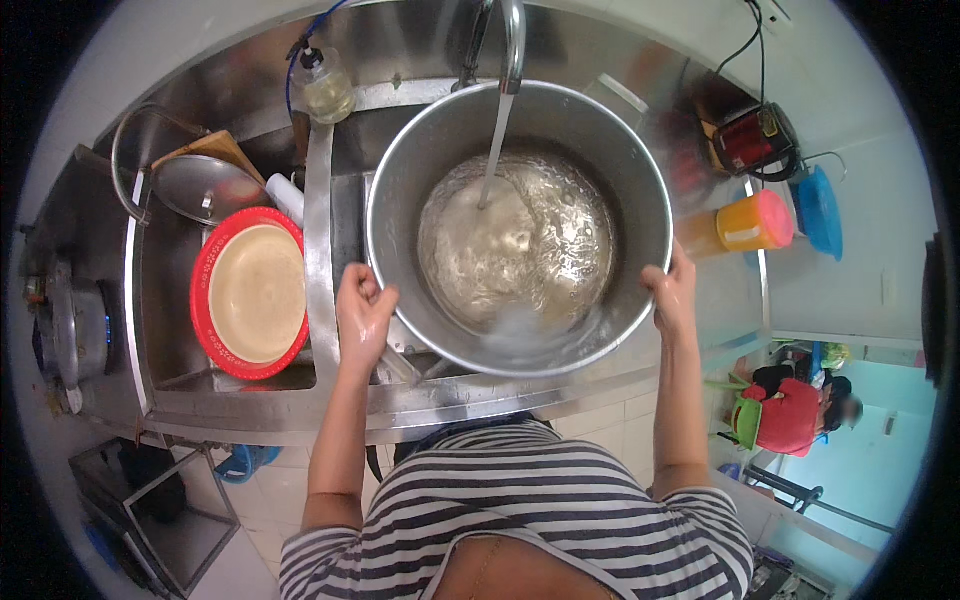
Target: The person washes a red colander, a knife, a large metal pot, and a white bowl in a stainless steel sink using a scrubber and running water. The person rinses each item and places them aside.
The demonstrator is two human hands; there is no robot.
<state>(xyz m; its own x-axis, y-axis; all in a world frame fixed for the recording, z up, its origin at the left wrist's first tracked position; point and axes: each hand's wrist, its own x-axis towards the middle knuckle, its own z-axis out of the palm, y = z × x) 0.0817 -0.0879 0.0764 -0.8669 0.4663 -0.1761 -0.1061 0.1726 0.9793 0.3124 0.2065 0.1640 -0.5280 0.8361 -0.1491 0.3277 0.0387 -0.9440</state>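
Observation:
A large metal pot (401,161) sits over the right sink basin under the faucet (514,45). Water (517,232) runs from the spout into it and churns across the bottom. My left hand (365,311) grips the pot at its lower left rim, thumb towards the edge. On the opposite side my right hand (673,289) holds the rim with the thumb over the top. Both hands look wet. A blurred whitish patch shows inside the near wall; I cannot tell what it is.
In the left basin are a red-rimmed bowl (201,300), a pot lid (202,187) and a wooden board (225,150). A soap bottle (328,90) stands behind the divider. Rightward are an orange pitcher (739,223) and a kettle (754,139). A person in red (787,416) sits farther off.

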